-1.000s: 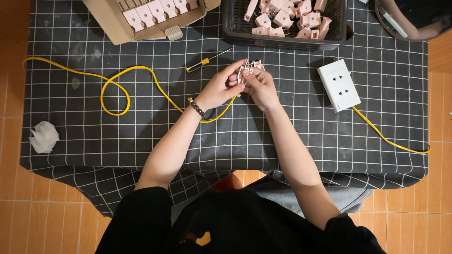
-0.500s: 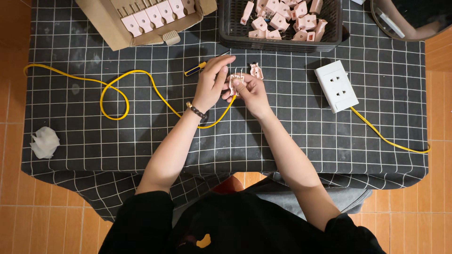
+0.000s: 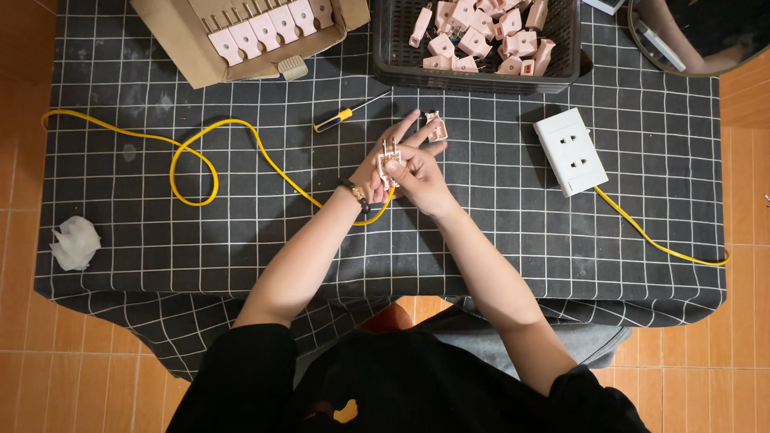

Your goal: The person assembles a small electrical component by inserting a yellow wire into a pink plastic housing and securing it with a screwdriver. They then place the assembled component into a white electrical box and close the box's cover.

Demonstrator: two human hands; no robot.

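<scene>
The left hand (image 3: 375, 164) and right hand (image 3: 419, 172) pinch a pink plug half (image 3: 391, 154) at table centre; its cover (image 3: 435, 126) lies at one o'clock; steadying the yellow cable (image 3: 241, 132) would help

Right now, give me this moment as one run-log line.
left hand: holds pink plug | right hand: pinches same plug | yellow cable: runs to hands | screwdriver: on cloth, untouched | pink cover piece: beside fingertips

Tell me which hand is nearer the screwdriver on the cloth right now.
Left. The left hand lies just below and right of the screwdriver, fingers stretched upward, not touching it. The right hand sits farther right, beside the left, both around a small pink plug part.
</scene>
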